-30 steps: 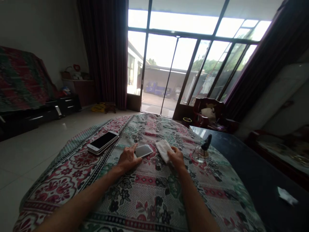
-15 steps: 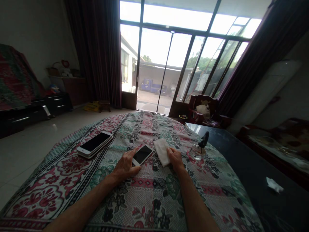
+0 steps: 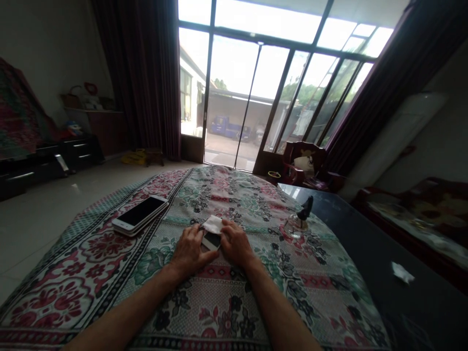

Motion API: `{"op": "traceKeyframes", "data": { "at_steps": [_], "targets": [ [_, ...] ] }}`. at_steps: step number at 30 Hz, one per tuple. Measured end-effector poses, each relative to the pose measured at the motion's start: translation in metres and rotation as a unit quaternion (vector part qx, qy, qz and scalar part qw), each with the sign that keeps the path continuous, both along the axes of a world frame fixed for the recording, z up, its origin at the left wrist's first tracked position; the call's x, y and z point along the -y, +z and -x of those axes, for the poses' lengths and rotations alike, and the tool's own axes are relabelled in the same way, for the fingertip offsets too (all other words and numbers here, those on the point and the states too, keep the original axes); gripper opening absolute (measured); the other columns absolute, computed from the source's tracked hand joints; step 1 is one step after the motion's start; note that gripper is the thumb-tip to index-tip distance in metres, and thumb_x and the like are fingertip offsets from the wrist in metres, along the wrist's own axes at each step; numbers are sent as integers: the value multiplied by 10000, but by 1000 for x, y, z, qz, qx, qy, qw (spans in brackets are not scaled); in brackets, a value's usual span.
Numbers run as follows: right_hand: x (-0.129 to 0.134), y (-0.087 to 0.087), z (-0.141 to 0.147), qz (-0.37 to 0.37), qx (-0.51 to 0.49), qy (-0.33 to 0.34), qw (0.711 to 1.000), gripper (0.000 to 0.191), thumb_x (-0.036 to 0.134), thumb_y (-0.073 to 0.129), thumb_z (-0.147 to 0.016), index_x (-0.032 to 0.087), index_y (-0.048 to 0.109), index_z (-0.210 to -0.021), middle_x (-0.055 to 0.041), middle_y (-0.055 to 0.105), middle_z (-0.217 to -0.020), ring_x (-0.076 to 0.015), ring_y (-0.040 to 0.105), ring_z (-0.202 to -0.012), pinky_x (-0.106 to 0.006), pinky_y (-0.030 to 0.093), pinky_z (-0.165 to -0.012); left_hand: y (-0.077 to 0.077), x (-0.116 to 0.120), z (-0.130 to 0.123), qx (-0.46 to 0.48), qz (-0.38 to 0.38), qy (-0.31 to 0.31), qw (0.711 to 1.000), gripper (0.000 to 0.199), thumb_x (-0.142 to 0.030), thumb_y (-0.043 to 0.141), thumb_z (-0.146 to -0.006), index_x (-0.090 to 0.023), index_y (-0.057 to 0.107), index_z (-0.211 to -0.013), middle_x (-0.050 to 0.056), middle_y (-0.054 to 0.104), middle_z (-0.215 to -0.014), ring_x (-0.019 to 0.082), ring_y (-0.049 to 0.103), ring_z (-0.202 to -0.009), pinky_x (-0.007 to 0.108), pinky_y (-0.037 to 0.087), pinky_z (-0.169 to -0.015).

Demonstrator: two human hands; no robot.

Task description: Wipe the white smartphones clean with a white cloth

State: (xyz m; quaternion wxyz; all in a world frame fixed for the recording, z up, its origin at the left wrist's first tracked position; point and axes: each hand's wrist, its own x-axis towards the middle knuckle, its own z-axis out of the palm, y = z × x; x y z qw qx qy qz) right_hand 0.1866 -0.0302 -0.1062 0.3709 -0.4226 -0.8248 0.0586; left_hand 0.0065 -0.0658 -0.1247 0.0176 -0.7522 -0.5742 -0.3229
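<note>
A white phone [image 3: 211,242] with a dark screen lies on the patterned tablecloth [image 3: 226,312]. My left hand [image 3: 190,249] grips its left and near edges, thumb along the near end. A folded white cloth [image 3: 213,224] covers the phone's far part, and my right hand [image 3: 236,243] holds the cloth there, fingers bent over its right side. To the left, a stack of white phones [image 3: 141,214] rests on the tablecloth, the top one screen up. A clear glass bottle with a black spray top [image 3: 303,214] stands to the right.
A dark table [image 3: 351,243] adjoins the cloth-covered one on the right, with a crumpled white tissue [image 3: 402,272] on it. Beyond stand a wooden chair [image 3: 305,163] and tall glass doors. A dark low cabinet is at the far left.
My right hand has moved left with the white cloth, from beside the phone onto its screen. My left hand stays at the phone. The view has shifted slightly.
</note>
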Motion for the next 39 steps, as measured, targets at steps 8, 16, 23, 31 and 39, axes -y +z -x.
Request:
{"op": "traceKeyframes", "data": {
  "at_steps": [8,16,23,31,39],
  "targets": [
    [16,2,5,71,123,-33,989,391,262,348,-973,183,583,-1275,-83,477,-1431,-230,360,-1368,-406,296,-1130,4,0,-3,16,0,-3,1000,476,-479,785,-619,-147,689,-948,133,628,-1117,312,562,-1045,410,441,-961],
    [43,4,21,114,115,-68,984,415,263,331,-975,152,587,-1282,-93,458,-1445,-234,350,-1377,-377,263,-1146,-3,0,-5,38,-21,34,999,366,-469,721,-687,-161,634,-863,116,629,-977,292,573,-996,393,438,-923],
    [58,6,27,150,101,-59,982,451,336,250,-1006,236,580,-1297,-49,428,-1472,-240,310,-1398,-409,256,-1140,1,3,-6,20,7,58,998,309,-442,672,-717,-155,601,-807,88,588,-835,276,555,-884,366,455,-828],
    [-6,11,22,158,139,-79,974,431,304,290,-993,212,584,-1295,-61,432,-1469,-230,317,-1391,-394,247,-1139,4,3,-7,19,-1,38,999,393,-511,723,-665,-163,613,-810,86,586,-851,283,544,-880,400,451,-851],
    [-50,1,15,140,130,-77,979,428,285,286,-990,211,584,-1287,-49,489,-1425,-183,357,-1367,-388,241,-1144,8,4,-15,8,-1,47,999,472,-593,751,-621,-177,605,-790,84,573,-833,299,538,-880,421,466,-834]
  ]
}}
